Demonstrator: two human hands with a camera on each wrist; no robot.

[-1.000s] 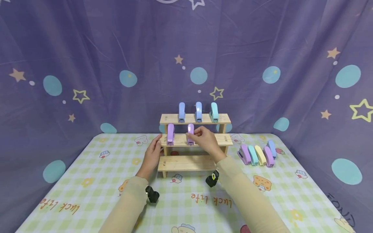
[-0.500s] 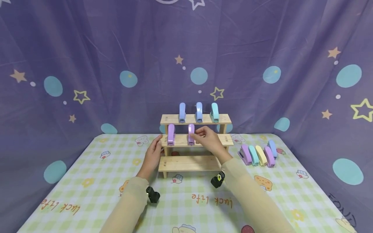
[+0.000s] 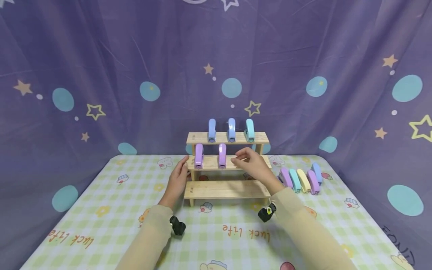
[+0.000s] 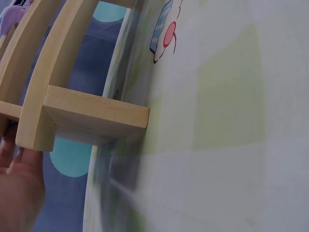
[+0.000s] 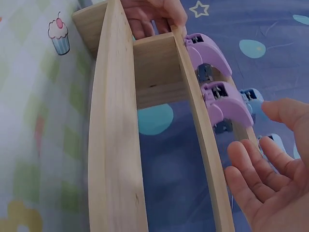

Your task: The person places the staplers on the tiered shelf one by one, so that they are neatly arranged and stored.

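Two purple staplers stand upright on the middle board of a three-step wooden rack [image 3: 216, 189]: one purple stapler [image 3: 199, 156] near the left end, the other purple stapler [image 3: 222, 156] near the centre. My right hand [image 3: 254, 165] is just right of the central stapler, apart from it, with loosely bent fingers and nothing held. In the right wrist view, a gap shows between its fingertips and that stapler. My left hand [image 3: 176, 182] touches the left end of the middle board with mostly extended fingers; the board partly hides its fingertips in the left wrist view.
On the top board stand two blue staplers [image 3: 212, 130] and a teal stapler [image 3: 249, 130]. Right of the rack, a row of several staplers, including a yellow stapler [image 3: 303, 180], stands on the checked tablecloth [image 3: 118, 213]. A purple curtain [image 3: 175, 75] hangs behind.
My right hand has let go of the central purple stapler and moved away to the right. That stapler stays on the middle board. My left hand keeps its place at the rack's end.
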